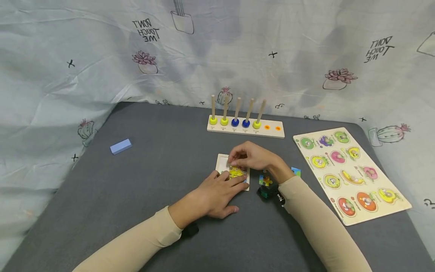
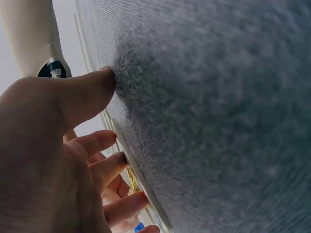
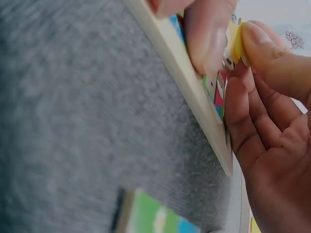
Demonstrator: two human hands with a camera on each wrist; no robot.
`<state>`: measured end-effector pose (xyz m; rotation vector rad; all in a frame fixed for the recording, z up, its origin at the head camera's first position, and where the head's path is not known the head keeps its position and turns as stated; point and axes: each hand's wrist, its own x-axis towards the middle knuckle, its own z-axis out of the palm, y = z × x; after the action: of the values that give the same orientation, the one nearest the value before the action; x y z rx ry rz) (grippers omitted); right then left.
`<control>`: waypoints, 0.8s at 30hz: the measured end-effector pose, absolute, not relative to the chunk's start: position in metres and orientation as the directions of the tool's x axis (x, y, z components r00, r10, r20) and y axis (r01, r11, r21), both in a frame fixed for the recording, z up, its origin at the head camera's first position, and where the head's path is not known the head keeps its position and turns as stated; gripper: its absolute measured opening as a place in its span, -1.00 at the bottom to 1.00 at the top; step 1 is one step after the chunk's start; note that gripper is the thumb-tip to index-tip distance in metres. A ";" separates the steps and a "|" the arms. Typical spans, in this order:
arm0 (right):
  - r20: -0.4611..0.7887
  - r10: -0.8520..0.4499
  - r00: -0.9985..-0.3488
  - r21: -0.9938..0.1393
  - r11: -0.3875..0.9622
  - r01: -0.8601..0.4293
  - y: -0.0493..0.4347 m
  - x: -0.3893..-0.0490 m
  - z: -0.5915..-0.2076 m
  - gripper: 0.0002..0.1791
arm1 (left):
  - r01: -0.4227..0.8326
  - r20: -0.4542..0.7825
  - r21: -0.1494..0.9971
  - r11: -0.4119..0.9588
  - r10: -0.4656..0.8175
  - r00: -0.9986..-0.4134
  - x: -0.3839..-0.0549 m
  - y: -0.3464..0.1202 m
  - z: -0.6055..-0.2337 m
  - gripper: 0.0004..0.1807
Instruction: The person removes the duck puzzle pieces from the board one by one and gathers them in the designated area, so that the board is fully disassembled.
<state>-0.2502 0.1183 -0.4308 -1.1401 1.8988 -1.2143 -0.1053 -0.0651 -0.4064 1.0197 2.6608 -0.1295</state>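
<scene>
A small wooden puzzle tray (image 1: 221,163) lies on the grey table, partly filled with yellow and coloured puzzle pieces (image 1: 236,172). My left hand (image 1: 218,194) rests over its near side, fingers spread and fingertips on the tray, thumb out on the cloth. Above the tray's far right part is my right hand (image 1: 254,156). Between its thumb and fingers it pinches a yellow puzzle piece (image 3: 236,42), seen edge-on in the right wrist view. The right hand hides part of the tray in the head view.
Loose puzzle pieces (image 1: 266,180) lie right of the tray, partly behind the right wrist. Behind stands a peg board (image 1: 244,130) with yellow and blue rings. A fruit knob puzzle (image 1: 353,173) lies at the right, a blue block (image 1: 121,146) at the left.
</scene>
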 end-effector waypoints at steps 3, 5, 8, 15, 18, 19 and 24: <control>-0.073 -0.887 -0.455 -0.908 0.248 -0.339 0.116 -0.250 -0.430 -0.87 | 0.668 -0.299 0.015 0.744 0.640 -0.707 -0.105 -0.065 -0.406 -0.17; -0.102 -0.880 -0.463 -0.900 0.280 -0.334 0.114 -0.250 -0.427 -0.87 | 0.673 -0.293 0.012 0.739 0.646 -0.705 -0.105 -0.066 -0.406 -0.18; -0.149 -0.868 -0.473 -0.892 0.324 -0.314 0.112 -0.250 -0.422 -0.88 | 0.681 -0.277 0.017 0.732 0.658 -0.700 -0.105 -0.068 -0.408 -0.18; -0.227 -0.832 -0.506 -0.876 0.402 -0.268 0.117 -0.251 -0.419 -0.86 | 0.700 -0.254 0.036 0.713 0.684 -0.684 -0.105 -0.071 -0.413 -0.12; -0.222 -0.825 -0.520 -0.876 0.402 -0.266 0.118 -0.251 -0.419 -0.86 | 0.706 -0.251 0.022 0.708 0.687 -0.682 -0.106 -0.071 -0.413 -0.09; -0.216 -0.826 -0.520 -0.875 0.400 -0.272 0.117 -0.251 -0.419 -0.87 | 0.707 -0.253 0.020 0.707 0.687 -0.681 -0.106 -0.071 -0.413 -0.09; -0.193 -0.838 -0.511 -0.871 0.386 -0.303 0.113 -0.252 -0.421 -0.87 | 0.707 -0.253 0.025 0.707 0.689 -0.679 -0.108 -0.072 -0.413 -0.10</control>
<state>-0.2515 0.1135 -0.4208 -0.9760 2.0079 -1.0760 -0.1079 -0.0718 -0.4132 1.1124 2.6715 -0.1093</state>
